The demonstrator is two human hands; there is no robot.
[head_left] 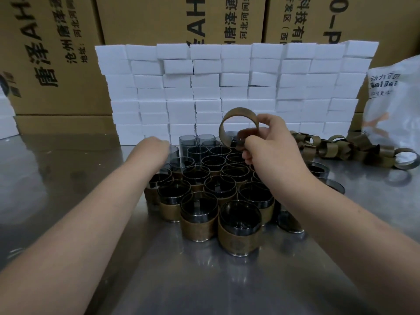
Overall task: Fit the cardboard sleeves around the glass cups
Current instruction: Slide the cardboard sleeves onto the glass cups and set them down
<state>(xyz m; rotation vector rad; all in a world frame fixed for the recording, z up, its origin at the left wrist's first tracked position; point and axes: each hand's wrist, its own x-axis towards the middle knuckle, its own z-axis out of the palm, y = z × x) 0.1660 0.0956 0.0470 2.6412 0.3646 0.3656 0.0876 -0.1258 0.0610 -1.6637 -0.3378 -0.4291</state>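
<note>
Cardboard sleeve point(244, 113) was up in the air, pinched at its lower edge by the right hand point(270, 142), above the far rows of glass cups point(213, 178) mid-counter point(68, 178). Near rows wore brown bands; far rows stood bare. The left hand point(150, 147) lay at a bare cup point(173, 152) on the cluster's far-left, though I couldn't tell whether its fingers gripped it. It looked like the pairing step: take that cup firmly, line the ring up square, and slide it on. Spare sleeves point(341, 146) waited toward the right edge.

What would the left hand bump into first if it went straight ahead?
Probably a bare glass cup right in front of the left hand, at the cluster's back-left edge; depth is hard to judge.
</note>
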